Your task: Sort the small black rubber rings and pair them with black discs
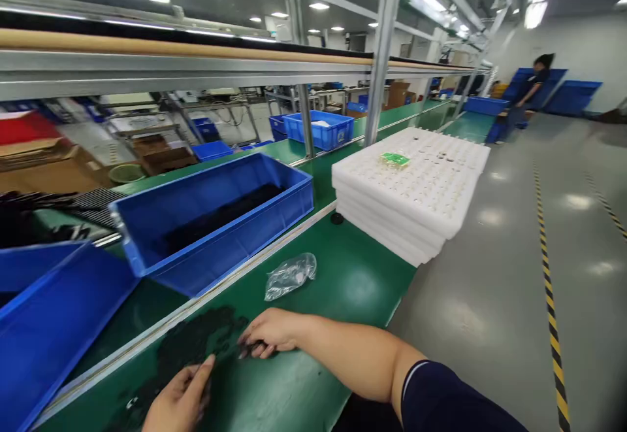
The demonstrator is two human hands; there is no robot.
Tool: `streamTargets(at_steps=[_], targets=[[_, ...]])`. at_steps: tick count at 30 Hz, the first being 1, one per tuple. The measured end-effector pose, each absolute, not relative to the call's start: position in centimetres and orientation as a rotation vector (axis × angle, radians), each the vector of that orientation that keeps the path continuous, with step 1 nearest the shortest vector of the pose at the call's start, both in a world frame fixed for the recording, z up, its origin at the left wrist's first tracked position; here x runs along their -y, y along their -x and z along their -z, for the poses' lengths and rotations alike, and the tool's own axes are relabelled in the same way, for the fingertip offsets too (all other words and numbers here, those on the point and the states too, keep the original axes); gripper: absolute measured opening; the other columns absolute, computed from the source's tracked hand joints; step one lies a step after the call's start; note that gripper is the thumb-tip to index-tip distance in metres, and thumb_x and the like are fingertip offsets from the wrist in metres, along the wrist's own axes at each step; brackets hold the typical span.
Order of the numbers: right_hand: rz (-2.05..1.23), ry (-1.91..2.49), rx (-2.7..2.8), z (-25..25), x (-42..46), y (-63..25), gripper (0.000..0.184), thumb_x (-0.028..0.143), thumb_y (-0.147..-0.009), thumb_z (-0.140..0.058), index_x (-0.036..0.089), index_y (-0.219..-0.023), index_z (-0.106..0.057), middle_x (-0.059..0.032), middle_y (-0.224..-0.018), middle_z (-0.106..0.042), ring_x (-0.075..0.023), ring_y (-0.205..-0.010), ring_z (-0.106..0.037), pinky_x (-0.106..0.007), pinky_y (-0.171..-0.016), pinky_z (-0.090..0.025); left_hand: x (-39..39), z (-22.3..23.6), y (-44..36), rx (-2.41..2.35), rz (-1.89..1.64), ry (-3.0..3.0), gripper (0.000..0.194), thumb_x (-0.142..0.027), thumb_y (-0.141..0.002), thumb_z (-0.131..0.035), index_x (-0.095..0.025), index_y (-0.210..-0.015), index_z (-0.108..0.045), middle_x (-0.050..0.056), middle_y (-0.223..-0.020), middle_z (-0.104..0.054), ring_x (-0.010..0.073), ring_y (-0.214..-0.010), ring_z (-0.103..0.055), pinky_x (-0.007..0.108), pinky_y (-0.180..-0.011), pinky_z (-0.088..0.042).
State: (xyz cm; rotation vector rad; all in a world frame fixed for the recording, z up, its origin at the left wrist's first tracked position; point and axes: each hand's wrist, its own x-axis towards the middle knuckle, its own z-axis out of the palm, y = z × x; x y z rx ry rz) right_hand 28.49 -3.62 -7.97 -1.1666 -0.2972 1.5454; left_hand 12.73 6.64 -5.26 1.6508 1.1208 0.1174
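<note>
On the green work surface lies a spread of small black pieces, too fine to tell their kind. My right hand is at the right edge of this spread, its fingers curled around a few of the dark pieces. Lower and to the left, my left hand is closed, with the thumb pressed toward the fingers. What it holds, if anything, is hidden behind the thumb and palm. A crumpled clear plastic bag lies just beyond my right hand.
A long blue bin with black contents stands beyond the metal rail; another blue bin is at left. Stacked white foam trays carry a green-and-clear packet. A person is far right.
</note>
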Motion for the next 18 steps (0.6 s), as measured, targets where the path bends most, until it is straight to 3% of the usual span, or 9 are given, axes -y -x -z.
streamTargets(at_steps=[3, 6, 11, 18], targets=[[-1.58, 1.15, 0.398, 8.0, 3.9, -28.3, 0.02, 0.003, -0.087, -0.049, 0.012, -0.071, -0.059, -0.0018, -0.056, -0.063, -0.0018, -0.032, -0.032, -0.014, -0.033, -0.018, -5.4, 4.3, -11.2, -1.021, -0.233, -1.209, 0.042, -0.045, -0.053, -0.077, -0.018, -0.081, -0.061, -0.001, -0.061, -0.053, 0.0097, -0.048, -0.037, 0.022, -0.043, -0.027], [-1.576, 1.167, 0.459, 8.2, 4.2, -28.1, 0.013, 0.016, -0.087, -0.059, 0.012, -0.075, -0.061, 0.0001, -0.056, -0.06, -0.0008, -0.034, -0.03, -0.014, -0.034, -0.018, -4.7, 4.9, -9.8, -0.97, -0.238, -1.016, 0.044, -0.035, -0.046, -0.085, -0.013, -0.077, -0.063, 0.003, -0.065, -0.058, 0.0057, -0.047, -0.034, 0.019, -0.04, -0.024], [-1.523, 1.248, 0.437, 8.5, 4.1, -27.7, 0.023, 0.034, -0.084, -0.065, 0.011, -0.078, -0.064, 0.0072, -0.049, -0.044, -0.0002, -0.035, -0.027, -0.014, -0.034, -0.013, -3.9, 7.1, -8.5, -0.875, -0.242, -0.887, 0.043, -0.041, -0.057, -0.085, -0.009, -0.077, -0.065, 0.0, -0.061, -0.052, 0.0014, -0.044, -0.026, 0.015, -0.036, -0.017], [-1.531, 1.328, 0.433, 8.6, 3.8, -27.0, 0.013, 0.019, -0.074, -0.067, 0.01, -0.083, -0.064, 0.002, -0.053, -0.055, -0.0013, -0.036, -0.03, -0.015, -0.035, -0.013, -3.1, 8.1, -8.1, -0.827, -0.312, -0.74, 0.04, -0.042, -0.065, -0.081, -0.008, -0.075, -0.064, -0.004, -0.059, -0.042, 0.001, -0.045, -0.029, 0.012, -0.036, -0.016]])
